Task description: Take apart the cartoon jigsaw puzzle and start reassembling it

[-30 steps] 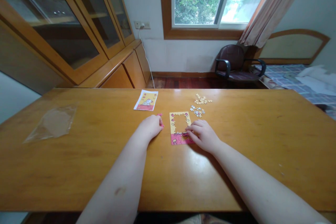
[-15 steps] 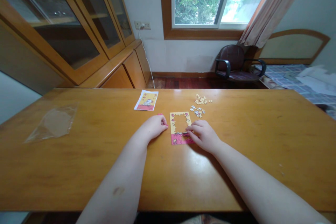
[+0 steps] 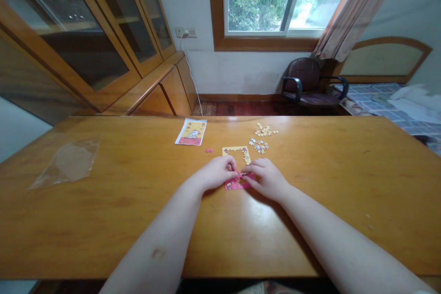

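A partly filled jigsaw puzzle [image 3: 234, 186], with a yellow upper border and a pink lower part, lies in front of me with an open middle. My left hand [image 3: 217, 172] reaches over its left side, thumb and fingers pinched on a small pink puzzle piece [image 3: 238, 175] at the upper edge of the pink part. From the right, my right hand [image 3: 266, 177] grips the puzzle's right side with bent fingers, its fingertips close to that piece. Both hands cover parts of the border. Loose pink puzzle pieces [image 3: 209, 150] lie beyond my left hand.
White patterned pieces [image 3: 259, 146] and yellow pieces [image 3: 266, 130] form two piles behind the puzzle. A picture sheet [image 3: 191, 132] lies back left, and a clear plastic bag [image 3: 74, 161] far left. Beyond the wooden table [image 3: 138, 220] stands an armchair [image 3: 306, 82].
My left hand has moved right, from beside the puzzle onto its left side, bringing a pink piece. The loose pink pieces now show uncovered. My right hand stays almost in place.
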{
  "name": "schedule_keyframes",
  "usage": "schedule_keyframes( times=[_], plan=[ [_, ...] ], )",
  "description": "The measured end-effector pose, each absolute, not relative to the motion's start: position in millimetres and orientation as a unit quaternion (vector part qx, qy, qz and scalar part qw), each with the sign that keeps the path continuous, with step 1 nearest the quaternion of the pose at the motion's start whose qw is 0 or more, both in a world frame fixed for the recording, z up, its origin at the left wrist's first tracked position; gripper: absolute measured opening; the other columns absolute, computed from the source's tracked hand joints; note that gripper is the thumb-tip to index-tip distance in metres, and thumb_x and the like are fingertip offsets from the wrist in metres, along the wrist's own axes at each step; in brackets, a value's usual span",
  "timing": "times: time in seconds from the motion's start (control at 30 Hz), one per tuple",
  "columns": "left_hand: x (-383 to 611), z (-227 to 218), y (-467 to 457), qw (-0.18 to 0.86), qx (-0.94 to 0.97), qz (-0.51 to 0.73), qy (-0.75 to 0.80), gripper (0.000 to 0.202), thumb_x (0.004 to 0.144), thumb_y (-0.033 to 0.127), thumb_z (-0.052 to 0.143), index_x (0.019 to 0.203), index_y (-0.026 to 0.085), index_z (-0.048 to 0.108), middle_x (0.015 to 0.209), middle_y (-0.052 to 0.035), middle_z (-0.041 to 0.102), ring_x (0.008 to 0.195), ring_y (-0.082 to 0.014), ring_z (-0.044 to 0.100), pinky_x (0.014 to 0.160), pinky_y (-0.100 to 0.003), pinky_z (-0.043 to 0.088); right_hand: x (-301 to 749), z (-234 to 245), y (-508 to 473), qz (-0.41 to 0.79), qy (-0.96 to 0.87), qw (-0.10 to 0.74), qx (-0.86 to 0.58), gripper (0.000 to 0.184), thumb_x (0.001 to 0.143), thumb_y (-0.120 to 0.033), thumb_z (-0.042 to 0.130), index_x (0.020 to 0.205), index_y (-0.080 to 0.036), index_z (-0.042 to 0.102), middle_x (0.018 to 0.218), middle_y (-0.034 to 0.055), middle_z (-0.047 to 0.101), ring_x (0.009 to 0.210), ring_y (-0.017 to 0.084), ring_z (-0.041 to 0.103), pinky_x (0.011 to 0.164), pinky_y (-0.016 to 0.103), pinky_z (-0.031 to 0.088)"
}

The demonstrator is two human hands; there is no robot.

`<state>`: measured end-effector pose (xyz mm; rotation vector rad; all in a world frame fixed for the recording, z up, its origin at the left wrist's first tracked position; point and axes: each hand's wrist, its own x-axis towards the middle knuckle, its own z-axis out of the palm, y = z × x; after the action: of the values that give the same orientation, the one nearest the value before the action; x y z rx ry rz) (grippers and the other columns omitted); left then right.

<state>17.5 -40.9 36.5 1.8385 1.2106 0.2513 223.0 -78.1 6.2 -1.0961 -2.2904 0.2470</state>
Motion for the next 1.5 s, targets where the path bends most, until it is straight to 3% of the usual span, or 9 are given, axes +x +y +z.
schedule_keyframes(
  times=[0.4, 0.67, 0.9, 1.5],
  plan=[
    [18.4, 30.1, -41.6, 0.456, 0.748, 0.117, 0.467, 0.021, 0.073, 0.037, 0.062, 0.083, 0.019, 0.056, 0.081, -0.0007, 0.064, 0.069, -0.0144, 0.058, 0.060, -0.023, 0.044, 221.2, 7.6, -78.8, 0.095, -0.866, 0.277, -0.405, 0.010, 0.085, -0.028, 0.060, 0.089, -0.020, 0.066, 0.080, 0.0040, 0.064, 0.077, 0.016, 0.057, 0.074, 0.030, 0.040],
    [13.5, 33.0, -40.1, 0.336, 0.779, 0.035, 0.528, 0.011, 0.070, 0.028, 0.061, 0.077, 0.020, 0.059, 0.075, 0.0002, 0.066, 0.063, -0.0146, 0.057, 0.053, -0.023, 0.037, 218.8, 9.7, -80.3, 0.145, -0.872, 0.217, -0.413, 0.006, 0.081, -0.024, 0.061, 0.084, -0.019, 0.064, 0.078, 0.0030, 0.064, 0.077, 0.016, 0.058, 0.075, 0.030, 0.041],
    [18.7, 35.0, -42.5, 0.291, 0.802, -0.018, 0.522, 0.010, 0.068, 0.028, 0.061, 0.075, 0.021, 0.060, 0.076, -0.0006, 0.067, 0.065, -0.0157, 0.057, 0.053, -0.024, 0.036, 218.3, 12.9, -80.8, 0.142, -0.874, 0.194, -0.422, 0.007, 0.082, -0.024, 0.060, 0.083, -0.019, 0.064, 0.078, 0.0033, 0.064, 0.077, 0.017, 0.057, 0.075, 0.030, 0.041],
    [18.5, 33.5, -43.6, 0.281, 0.815, -0.010, 0.506, 0.008, 0.069, 0.029, 0.058, 0.073, 0.022, 0.059, 0.075, 0.0001, 0.066, 0.062, -0.0146, 0.055, 0.050, -0.024, 0.031, 219.7, 17.5, -83.4, 0.147, -0.892, 0.182, -0.387, 0.013, 0.084, -0.022, 0.057, 0.086, -0.022, 0.070, 0.080, 0.0035, 0.062, 0.078, 0.016, 0.055, 0.077, 0.031, 0.037]
  ],
)
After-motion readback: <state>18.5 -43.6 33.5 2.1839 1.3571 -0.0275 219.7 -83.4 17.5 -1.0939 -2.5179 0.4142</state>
